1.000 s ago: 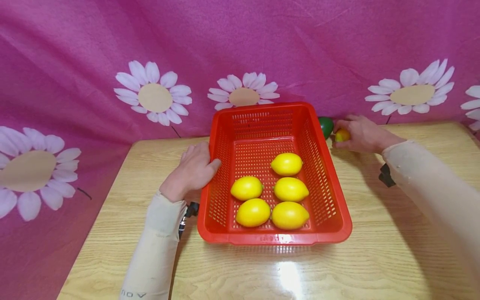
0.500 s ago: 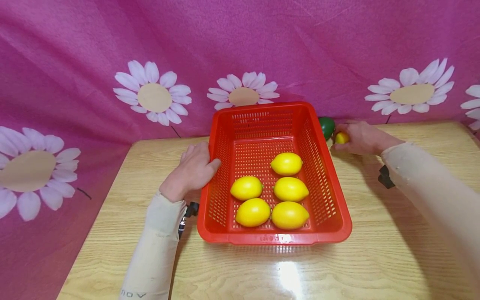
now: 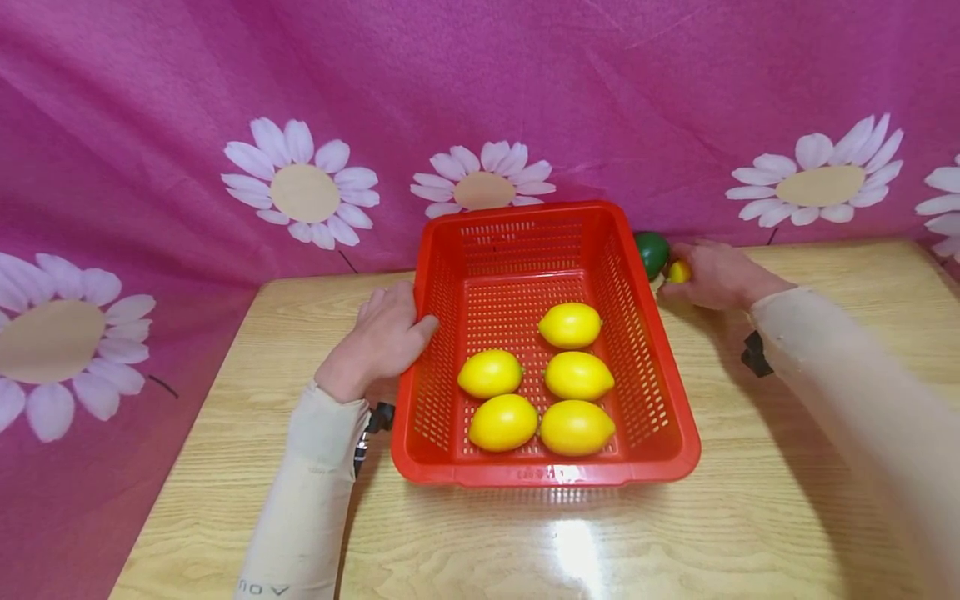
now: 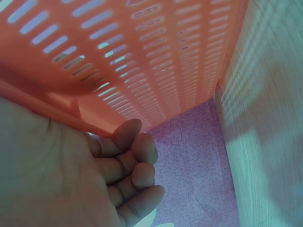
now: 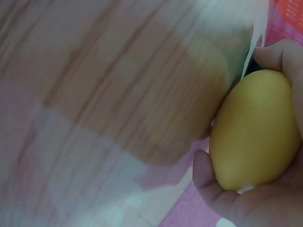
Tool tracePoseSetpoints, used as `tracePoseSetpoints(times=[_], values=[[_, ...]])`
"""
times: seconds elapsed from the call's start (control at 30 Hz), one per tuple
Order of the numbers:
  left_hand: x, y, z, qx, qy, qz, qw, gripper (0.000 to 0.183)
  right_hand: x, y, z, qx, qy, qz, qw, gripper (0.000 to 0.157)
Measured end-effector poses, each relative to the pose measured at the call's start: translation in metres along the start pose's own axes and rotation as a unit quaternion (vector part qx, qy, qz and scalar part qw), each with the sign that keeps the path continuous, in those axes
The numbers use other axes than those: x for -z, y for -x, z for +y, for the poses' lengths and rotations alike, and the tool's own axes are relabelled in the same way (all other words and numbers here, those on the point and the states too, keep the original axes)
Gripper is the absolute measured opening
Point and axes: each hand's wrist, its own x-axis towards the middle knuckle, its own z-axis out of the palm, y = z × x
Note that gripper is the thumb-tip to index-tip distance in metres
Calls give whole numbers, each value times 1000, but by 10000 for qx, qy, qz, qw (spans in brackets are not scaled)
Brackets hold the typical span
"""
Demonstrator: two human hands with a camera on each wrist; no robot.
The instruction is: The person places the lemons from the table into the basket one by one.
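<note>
My left hand holds the left rim of the red plastic basket, thumb over the rim and fingers curled below it outside the wall. In the left wrist view those fingers bend beside the slotted side. My right hand grips a yellow lemon, thumb and fingers wrapped round its two ends, low over the table behind the basket's right side. Just left of that hand, a smooth dark green rounded object lies against the basket's back right corner. Several lemons lie on the basket floor, toward its front and right.
The basket stands on a light wood-grain table. A pink cloth with large white daisies hangs along the table's back edge and left side.
The right hand, with the lemon in it, has shifted slightly left toward the green object. The left hand keeps its hold on the basket rim, and the lemons inside stay put.
</note>
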Motion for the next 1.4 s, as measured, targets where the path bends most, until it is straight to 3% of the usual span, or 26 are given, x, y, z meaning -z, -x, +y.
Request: tracePoseSetpoints(times=[0.6, 0.87, 1.4], values=[[1, 0, 0, 4, -14, 36, 10000, 36, 1, -2, -8, -232, 141, 66, 9996, 37], [1, 0, 0, -20, 18, 31, 10000, 36, 0, 1, -11, -398, -53, -42, 9992, 35], [0, 0, 0, 19, -4, -1, 10000, 40, -4, 7, -16, -275, 88, 144, 9995, 36]])
